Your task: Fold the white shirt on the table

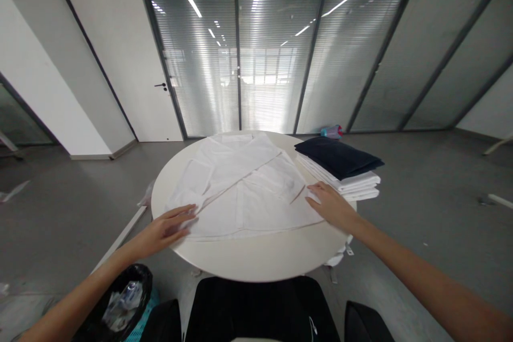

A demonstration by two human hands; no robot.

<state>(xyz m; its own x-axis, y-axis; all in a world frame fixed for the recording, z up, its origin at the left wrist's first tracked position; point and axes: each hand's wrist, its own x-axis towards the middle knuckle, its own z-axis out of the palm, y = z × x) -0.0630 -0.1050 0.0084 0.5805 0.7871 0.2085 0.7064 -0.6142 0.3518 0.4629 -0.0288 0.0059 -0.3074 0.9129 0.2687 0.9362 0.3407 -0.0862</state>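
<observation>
A white shirt-like garment lies spread over the round table, with a sleeve folded in on the left and a diagonal front edge crossing its middle. My left hand rests at the garment's left edge, fingers stretched out over the cloth. On the opposite side, my right hand touches the garment's right edge with its thumb and fingers apart. Neither hand has cloth visibly gripped. Just beyond my right hand is a stack of folded white cloth, topped by a dark navy folded piece.
The white round table has a black chair at its near edge. A lined waste bin stands below my left arm. Behind the table are glass partitions and a white door. A blue and red object lies beyond the stack.
</observation>
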